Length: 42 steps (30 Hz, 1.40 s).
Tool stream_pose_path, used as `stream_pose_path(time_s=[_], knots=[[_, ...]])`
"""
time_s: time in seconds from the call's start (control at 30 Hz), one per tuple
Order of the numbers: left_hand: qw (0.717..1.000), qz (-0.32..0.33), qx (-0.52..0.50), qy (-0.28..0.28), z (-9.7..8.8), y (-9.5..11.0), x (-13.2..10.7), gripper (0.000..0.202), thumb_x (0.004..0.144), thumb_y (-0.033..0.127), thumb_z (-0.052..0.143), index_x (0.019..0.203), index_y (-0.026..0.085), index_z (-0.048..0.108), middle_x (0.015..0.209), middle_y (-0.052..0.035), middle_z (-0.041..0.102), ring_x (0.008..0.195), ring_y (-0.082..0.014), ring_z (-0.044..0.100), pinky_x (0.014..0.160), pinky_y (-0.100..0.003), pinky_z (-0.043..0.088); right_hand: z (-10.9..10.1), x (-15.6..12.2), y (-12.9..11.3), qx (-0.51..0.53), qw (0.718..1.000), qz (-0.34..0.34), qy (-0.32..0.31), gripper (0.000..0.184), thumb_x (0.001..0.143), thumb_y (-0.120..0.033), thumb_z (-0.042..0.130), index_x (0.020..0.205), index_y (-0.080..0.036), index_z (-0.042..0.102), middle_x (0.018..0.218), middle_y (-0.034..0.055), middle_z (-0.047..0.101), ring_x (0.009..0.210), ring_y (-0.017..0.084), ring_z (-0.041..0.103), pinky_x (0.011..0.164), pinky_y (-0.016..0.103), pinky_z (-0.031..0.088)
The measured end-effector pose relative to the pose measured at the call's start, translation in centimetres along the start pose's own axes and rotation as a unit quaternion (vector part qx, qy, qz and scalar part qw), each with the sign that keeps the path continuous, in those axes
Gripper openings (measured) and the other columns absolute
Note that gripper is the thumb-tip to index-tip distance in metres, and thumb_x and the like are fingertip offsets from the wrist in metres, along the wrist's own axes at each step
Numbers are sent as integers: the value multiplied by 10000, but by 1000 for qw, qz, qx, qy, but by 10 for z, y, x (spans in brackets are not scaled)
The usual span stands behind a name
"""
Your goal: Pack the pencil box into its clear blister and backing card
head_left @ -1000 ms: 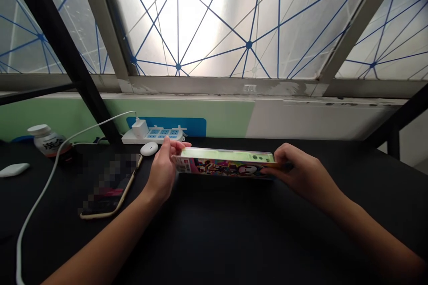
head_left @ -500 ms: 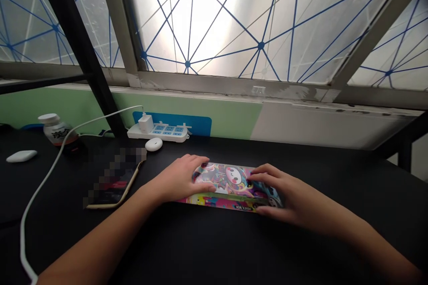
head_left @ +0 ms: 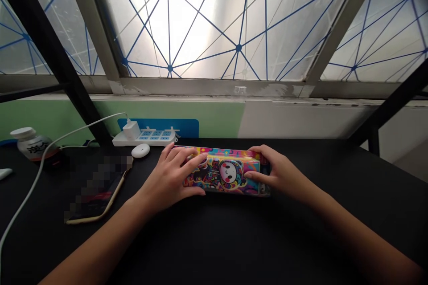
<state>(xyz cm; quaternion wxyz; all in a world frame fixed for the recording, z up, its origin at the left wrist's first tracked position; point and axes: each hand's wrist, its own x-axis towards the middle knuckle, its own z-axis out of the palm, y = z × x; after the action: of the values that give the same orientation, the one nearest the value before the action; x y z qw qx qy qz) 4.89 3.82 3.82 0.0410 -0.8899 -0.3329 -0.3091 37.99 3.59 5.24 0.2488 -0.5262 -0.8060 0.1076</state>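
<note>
A colourful pencil box point(head_left: 230, 173) with a round white cartoon face lies across the black desk in front of me. My left hand point(head_left: 177, 171) is at its left end, with fingers over the printed face and the thumb along the near edge. At the right end my right hand point(head_left: 272, 169) holds the box, thumb on the printed face and fingers bent round the far edge. A pink and yellow strip runs along the far side. The underside is hidden.
Left of the box lie a phone point(head_left: 96, 196) and a white round-edged case point(head_left: 140, 150). Behind them is a power strip point(head_left: 150, 136) with a charger point(head_left: 131, 129). A white cable point(head_left: 42, 164) runs past a bottle point(head_left: 33, 144). Black frame posts point(head_left: 384, 109) flank the desk.
The pencil box has been turned over: a darker, brighter-coloured face now shows, and the pink strip is at the far side. Both hands have shifted their hold. The view has swung right.
</note>
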Motion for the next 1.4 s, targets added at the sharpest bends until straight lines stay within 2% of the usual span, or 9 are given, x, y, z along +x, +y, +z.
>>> stream_pose_path(time_s=[0.17, 0.27, 0.37, 0.57, 0.7, 0.83, 1.07, 1.23, 1.4], knots=[[993, -3, 105, 51, -9, 2, 1, 673, 853, 536, 720, 1421, 260, 488, 1371, -135, 608, 1282, -353, 535, 1198, -615, 135, -8, -7, -6, -87, 987, -106, 86, 519, 748, -589, 774, 1068, -227, 583, 997, 70, 699, 920, 272, 652, 884, 444, 518], [992, 4, 126, 15, -14, 1, 0, 470, 888, 447, 708, 1266, 207, 567, 1185, -111, 706, 1091, -308, 659, 1159, -602, 263, -3, -12, -13, -168, 957, -206, 115, 406, 816, -481, 766, 1030, -201, 565, 903, 43, 713, 810, 228, 683, 1025, 514, 446], [991, 15, 132, -30, -13, 5, -1, 261, 897, 350, 700, 1080, 190, 604, 1041, -81, 733, 941, -263, 699, 1079, -538, 406, 6, -16, -23, -233, 939, -242, 73, 256, 876, -335, 724, 1017, -178, 578, 882, 51, 727, 754, 221, 701, 997, 506, 479], [984, 14, 134, -116, -5, 22, 1, 306, 853, 281, 758, 1098, 181, 603, 1142, -110, 732, 1012, -291, 702, 996, -503, 487, 24, -21, -33, -245, 942, -229, 15, 362, 869, -269, 718, 1186, -138, 602, 1152, 137, 741, 978, 301, 718, 924, 517, 536], [981, 1, 129, -147, -5, 28, 2, 402, 855, 409, 757, 1163, 188, 623, 1170, -115, 719, 1056, -327, 675, 918, -488, 517, 32, -20, -38, -227, 945, -236, 6, 491, 885, -264, 693, 1335, -117, 564, 1308, 166, 678, 1165, 326, 656, 972, 514, 527], [981, -26, 91, -167, -3, 26, 1, 557, 853, 532, 719, 1290, 209, 595, 1237, -111, 687, 1140, -328, 620, 980, -486, 480, 42, -21, -44, -205, 946, -249, -29, 611, 884, -307, 705, 1431, -116, 511, 1465, 185, 547, 1344, 346, 518, 1074, 526, 468], [968, -117, 43, -219, 9, 14, -6, 992, 817, 863, 420, 1587, 258, 258, 1636, -141, 288, 1511, -412, 187, 1169, -653, 185, 55, -17, -51, -200, 945, -237, -99, 796, 877, -499, 695, 1517, -120, 412, 1560, 186, 399, 1444, 395, 351, 1129, 602, 383], [959, -149, 23, -238, 9, 10, -6, 1062, 777, 908, 390, 1591, 239, 254, 1651, -128, 237, 1519, -394, 172, 1196, -616, 153, 35, -16, -49, -162, 959, -174, -153, 770, 900, -598, 613, 1523, -192, 413, 1562, 130, 396, 1447, 359, 356, 1149, 577, 366], [955, -153, 11, -252, 5, 8, -6, 1091, 765, 924, 368, 1599, 235, 228, 1660, -121, 196, 1524, -381, 162, 1206, -601, 135, -2, -16, -26, -123, 970, -97, -184, 570, 917, -619, 568, 1377, -286, 615, 1478, 67, 534, 1361, 345, 493, 1113, 520, 433]])
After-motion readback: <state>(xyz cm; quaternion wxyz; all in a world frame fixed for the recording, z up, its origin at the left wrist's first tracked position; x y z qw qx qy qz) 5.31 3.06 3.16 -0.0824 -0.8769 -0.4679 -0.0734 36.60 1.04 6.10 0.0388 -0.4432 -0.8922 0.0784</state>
